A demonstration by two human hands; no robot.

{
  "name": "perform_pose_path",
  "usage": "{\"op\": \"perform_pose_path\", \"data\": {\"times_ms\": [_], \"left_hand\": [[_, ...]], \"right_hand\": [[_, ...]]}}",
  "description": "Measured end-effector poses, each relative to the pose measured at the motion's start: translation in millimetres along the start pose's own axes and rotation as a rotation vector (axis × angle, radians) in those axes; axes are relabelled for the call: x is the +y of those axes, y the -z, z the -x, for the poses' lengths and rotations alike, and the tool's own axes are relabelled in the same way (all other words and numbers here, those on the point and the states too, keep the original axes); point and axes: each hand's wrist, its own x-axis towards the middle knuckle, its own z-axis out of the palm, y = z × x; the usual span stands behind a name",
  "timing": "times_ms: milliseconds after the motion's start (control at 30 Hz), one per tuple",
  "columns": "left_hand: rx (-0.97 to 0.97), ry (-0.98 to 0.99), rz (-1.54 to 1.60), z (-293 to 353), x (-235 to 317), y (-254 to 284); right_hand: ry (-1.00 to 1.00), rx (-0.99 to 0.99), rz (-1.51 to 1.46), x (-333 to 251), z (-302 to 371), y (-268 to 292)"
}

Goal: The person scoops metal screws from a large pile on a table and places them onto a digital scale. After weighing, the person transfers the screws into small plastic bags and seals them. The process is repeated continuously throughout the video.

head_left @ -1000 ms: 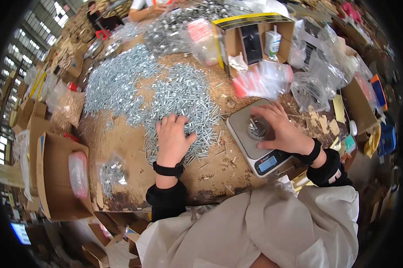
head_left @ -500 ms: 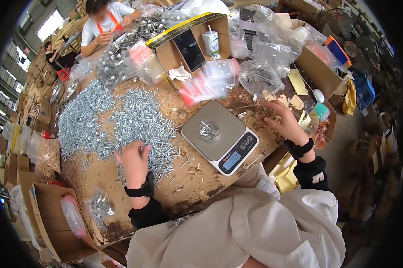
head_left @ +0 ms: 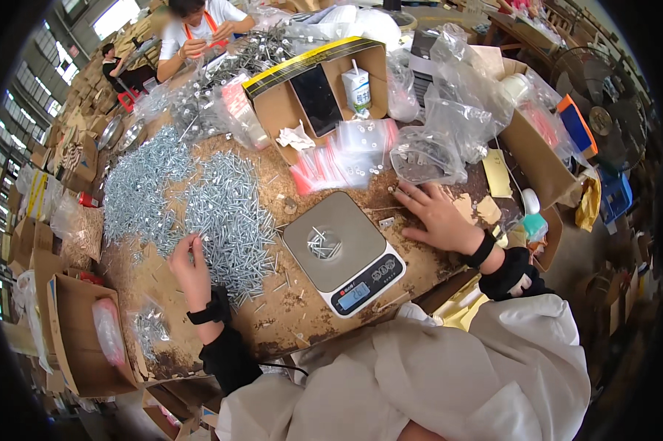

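Note:
My left hand (head_left: 191,273) is at the near left edge of a heap of silver screws (head_left: 232,220), thumb and fingers drawn together. Whatever is between those fingertips is too small to make out. A kitchen scale (head_left: 330,273) with a steel-grey top and a lit display stands in the middle of the worn wooden table. On it sits a small clear round dish (head_left: 333,253) holding several screws. To the right of the scale, my right hand (head_left: 449,226) reaches low over the tabletop with fingers spread, holding nothing, its fingertips near a clear plastic bag (head_left: 428,158).
Behind the scale lie red-edged zip bags (head_left: 339,163) and an open cardboard box (head_left: 272,92) with a phone (head_left: 316,101) and a drink carton (head_left: 356,90). A bag of screws (head_left: 150,328) is at the near left corner. Across the table, a person (head_left: 199,29) works with their hands.
The view has shifted a little. My left hand has moved from over the screws to the heap's edge, its fingers closing. My right hand has come down closer to the scale and the clear bag.

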Motion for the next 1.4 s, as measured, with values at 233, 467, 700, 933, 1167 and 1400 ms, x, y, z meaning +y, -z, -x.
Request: {"op": "perform_pose_path", "data": {"times_ms": [233,467,700,933,1167,1400], "left_hand": [[0.050,0.076,0.081,1.0,12.0,6.7],[-0.038,0.083,0.047,-6.3,0.0,11.5],[-0.069,0.068,0.280,5.5,62.3,8.7],[-0.381,-0.527,0.190,20.0,181.1,-27.9],[-0.318,-0.357,0.187,15.3,172.4,-15.7],[-0.171,-0.185,0.115,20.1,138.1,16.7]], "right_hand": [[0.206,-0.048,-0.030,-21.9,1.3,0.5],[0.215,0.011,0.051,-23.6,-3.5,-0.8],[0.075,0.061,-0.027,-16.5,39.6,22.3],[-0.099,0.097,-0.034,-26.7,74.7,5.8],[-0.101,0.264,-0.006,-27.6,98.9,-23.9],[0.016,0.558,0.067,-10.4,111.0,-60.9]]}}
